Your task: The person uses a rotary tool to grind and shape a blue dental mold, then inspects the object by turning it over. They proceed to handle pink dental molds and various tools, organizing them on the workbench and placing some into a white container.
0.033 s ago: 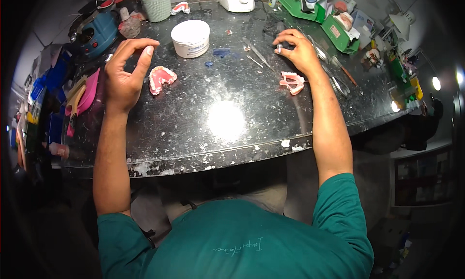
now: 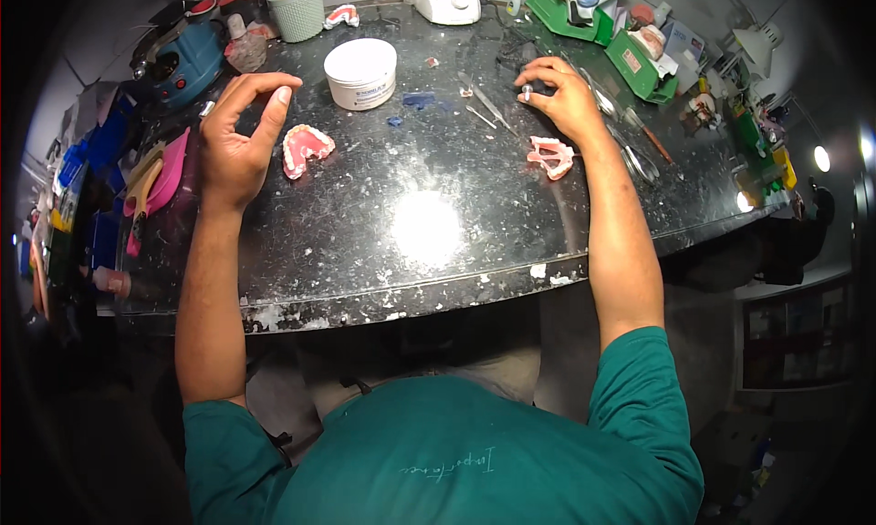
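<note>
My left hand [image 2: 239, 142] rests on its edge on the black worktop, thumb and fingers curved with a gap between them and nothing in it. Close to its right lies a pink dental plate with a row of teeth [image 2: 307, 149]. On the right side my right hand [image 2: 561, 98] is also curved, thumb and fingers apart, holding nothing that I can see. A small silvery spot shows at its fingertips; I cannot make out what it is. A pink dental frame with teeth [image 2: 551, 157] lies beside my right wrist.
A white lidded tub [image 2: 360, 73] stands between my hands, with blue scraps [image 2: 419, 100] and metal hand tools [image 2: 482, 100] to its right. Green bins [image 2: 642, 64] stand at the back right. A blue machine [image 2: 182, 66] and a pink dustpan [image 2: 167, 170] are at left.
</note>
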`<control>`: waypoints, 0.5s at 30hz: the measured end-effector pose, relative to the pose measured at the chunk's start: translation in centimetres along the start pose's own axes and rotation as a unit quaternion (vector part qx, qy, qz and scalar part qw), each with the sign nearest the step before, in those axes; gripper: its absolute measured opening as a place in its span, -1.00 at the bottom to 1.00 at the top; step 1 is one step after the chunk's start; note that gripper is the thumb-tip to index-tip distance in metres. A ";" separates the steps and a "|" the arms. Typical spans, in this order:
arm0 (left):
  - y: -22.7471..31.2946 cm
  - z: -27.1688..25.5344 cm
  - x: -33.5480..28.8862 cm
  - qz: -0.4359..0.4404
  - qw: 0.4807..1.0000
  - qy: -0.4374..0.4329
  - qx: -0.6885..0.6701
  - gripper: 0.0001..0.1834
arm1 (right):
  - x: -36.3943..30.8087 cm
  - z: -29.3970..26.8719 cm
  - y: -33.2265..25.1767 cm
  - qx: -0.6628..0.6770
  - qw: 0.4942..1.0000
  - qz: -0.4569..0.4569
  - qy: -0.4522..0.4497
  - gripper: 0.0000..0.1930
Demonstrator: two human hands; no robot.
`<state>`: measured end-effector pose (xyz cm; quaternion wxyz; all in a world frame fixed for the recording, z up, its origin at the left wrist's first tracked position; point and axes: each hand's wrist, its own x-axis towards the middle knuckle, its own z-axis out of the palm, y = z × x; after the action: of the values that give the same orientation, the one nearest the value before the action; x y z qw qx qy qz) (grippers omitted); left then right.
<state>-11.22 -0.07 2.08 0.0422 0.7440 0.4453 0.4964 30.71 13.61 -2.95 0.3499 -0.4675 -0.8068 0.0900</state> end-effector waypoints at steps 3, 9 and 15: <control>-0.5 -0.1 -0.1 -0.021 1.000 -0.003 -0.016 -0.83 | -0.1 0.0 -0.3 -0.006 1.000 0.012 -0.008 -0.72; -0.8 0.0 -0.3 -0.030 0.999 -0.002 -0.023 -0.83 | 0.0 0.0 -0.7 -0.019 1.000 0.013 -0.011 -0.72; -0.5 0.8 -0.3 -0.038 0.998 0.017 -0.040 -0.88 | -0.4 -0.2 -0.1 -0.043 0.999 0.021 0.002 -0.74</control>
<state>-10.97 0.33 1.25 0.0834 0.7156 0.4535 0.5246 30.90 13.15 -2.91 0.3293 -0.4990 -0.7992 0.0616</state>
